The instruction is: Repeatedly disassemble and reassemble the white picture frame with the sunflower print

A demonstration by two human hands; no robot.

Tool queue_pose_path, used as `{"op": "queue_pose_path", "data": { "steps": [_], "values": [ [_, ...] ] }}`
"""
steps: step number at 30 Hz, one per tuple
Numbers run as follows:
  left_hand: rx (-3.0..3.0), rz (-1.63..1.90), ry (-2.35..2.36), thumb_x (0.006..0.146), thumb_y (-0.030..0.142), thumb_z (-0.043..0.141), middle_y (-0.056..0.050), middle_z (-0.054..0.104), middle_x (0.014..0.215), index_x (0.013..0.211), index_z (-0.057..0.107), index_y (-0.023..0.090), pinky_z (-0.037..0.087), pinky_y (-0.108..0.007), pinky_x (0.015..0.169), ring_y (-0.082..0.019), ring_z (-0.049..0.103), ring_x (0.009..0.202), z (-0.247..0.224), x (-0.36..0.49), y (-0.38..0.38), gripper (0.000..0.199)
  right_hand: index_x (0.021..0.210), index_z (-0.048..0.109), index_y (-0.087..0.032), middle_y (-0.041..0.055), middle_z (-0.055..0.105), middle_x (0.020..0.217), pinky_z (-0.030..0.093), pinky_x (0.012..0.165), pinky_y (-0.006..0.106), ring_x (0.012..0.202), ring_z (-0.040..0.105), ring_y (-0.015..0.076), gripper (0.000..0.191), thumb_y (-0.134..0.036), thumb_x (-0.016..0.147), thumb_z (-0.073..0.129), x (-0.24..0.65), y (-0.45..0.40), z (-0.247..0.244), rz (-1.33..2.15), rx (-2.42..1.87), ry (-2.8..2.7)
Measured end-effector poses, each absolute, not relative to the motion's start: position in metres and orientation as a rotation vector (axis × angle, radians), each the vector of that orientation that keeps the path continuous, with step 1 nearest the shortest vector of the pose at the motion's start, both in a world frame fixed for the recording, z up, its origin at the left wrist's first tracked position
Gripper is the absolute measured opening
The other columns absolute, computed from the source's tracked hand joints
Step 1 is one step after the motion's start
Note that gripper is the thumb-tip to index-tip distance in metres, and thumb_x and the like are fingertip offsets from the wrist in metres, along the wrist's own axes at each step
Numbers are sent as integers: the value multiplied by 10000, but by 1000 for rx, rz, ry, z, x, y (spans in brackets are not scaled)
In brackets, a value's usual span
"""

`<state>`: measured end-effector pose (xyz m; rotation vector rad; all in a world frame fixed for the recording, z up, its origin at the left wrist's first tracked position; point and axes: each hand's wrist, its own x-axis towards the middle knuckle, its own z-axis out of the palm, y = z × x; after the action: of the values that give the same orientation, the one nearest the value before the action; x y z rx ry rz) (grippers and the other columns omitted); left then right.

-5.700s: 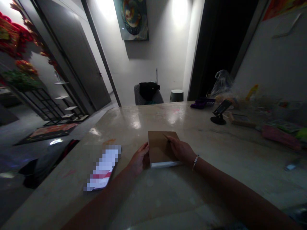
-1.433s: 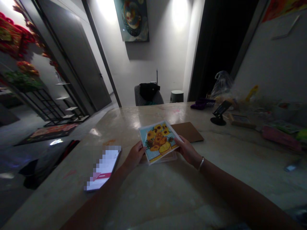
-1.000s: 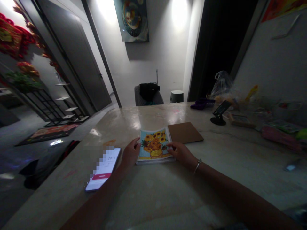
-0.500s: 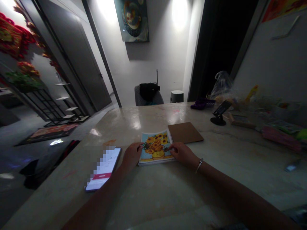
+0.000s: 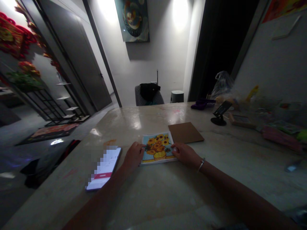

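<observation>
Resting at the near edge of the picture, the left hand [image 5: 133, 156] and the right hand [image 5: 185, 154] sit on either side of it, fingers loosely curled against its left and right edges. They stand a picture's width apart, and I cannot tell whether they grip it or only touch it. A metal bangle [image 5: 201, 164] circles the right wrist.

The sunflower picture [image 5: 157, 148] lies flat on the pale, glossy worktop [image 5: 148, 119], between the hands. It is a squarish sheet with a dotted, mosaic-like surface: yellow-orange sunflowers in a yellow vase on a light blue ground, with a pale border. In the frame from 1.4 seconds before, it was lifted and tilted in both hands; now it lies down, nearly square to the worktop's near edge.

A smartphone [image 5: 103, 168], its screen pixelated, lies to the left, just beyond the left hand. A brown cardboard square [image 5: 185, 132] lies just behind the picture's right side, its corner almost touching.

Farther off are one black phone stand [image 5: 219, 111], one purple object [image 5: 200, 103] and one plastic bag [image 5: 222, 83]. Beyond the worktop stands one grey chair [image 5: 149, 97] with a black garment [image 5: 149, 91] over it.

So there are two hands, one picture, one phone and one cardboard square.
</observation>
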<state>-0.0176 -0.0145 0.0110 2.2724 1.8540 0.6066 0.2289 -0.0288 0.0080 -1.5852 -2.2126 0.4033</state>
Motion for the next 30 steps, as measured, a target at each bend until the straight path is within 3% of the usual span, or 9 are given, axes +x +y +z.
{"op": "queue_pose_path", "data": {
  "steps": [12, 16, 19, 25, 30],
  "values": [
    [2222, 722, 1809, 805, 194, 382, -92, 525, 959, 952, 623, 122, 459, -292, 817, -166, 552, 882, 4, -16, -13, 291, 1107, 550, -158, 79, 648, 928, 394, 686, 243, 816, 584, 173, 339, -287, 802, 476, 231, -24, 7, 401, -1649, -2217],
    [2304, 711, 1740, 791, 189, 388, -102, 508, 1157, 978, 618, 129, 415, -317, 917, -187, 512, 1043, 3, -13, -15, 303, 1088, 575, -159, 92, 629, 1009, 394, 751, 262, 900, 568, 194, 329, -299, 813, 461, 234, -20, 5, 323, -1686, -2203],
    [2403, 627, 1725, 789, 169, 377, -96, 483, 1257, 1042, 595, 123, 346, -358, 990, -205, 445, 1149, 2, -10, -16, 337, 1040, 609, -158, 95, 634, 959, 393, 758, 264, 887, 562, 195, 305, -293, 824, 442, 235, -20, 4, 245, -1680, -2227],
    [2468, 482, 1765, 809, 153, 340, -143, 534, 1209, 1117, 551, 67, 359, -372, 974, -218, 471, 1131, 4, -9, -17, 383, 973, 642, -180, 86, 625, 850, 395, 698, 256, 816, 555, 184, 267, -284, 822, 449, 233, -23, 5, 160, -1667, -2257],
    [2489, 538, 1756, 812, 156, 340, -122, 537, 1212, 1118, 556, 103, 370, -360, 964, -203, 490, 1112, 2, -10, -18, 378, 843, 661, -182, 69, 622, 810, 390, 674, 245, 772, 553, 165, 241, -277, 830, 440, 237, -17, 4, 167, -1652, -2196]
  ]
}}
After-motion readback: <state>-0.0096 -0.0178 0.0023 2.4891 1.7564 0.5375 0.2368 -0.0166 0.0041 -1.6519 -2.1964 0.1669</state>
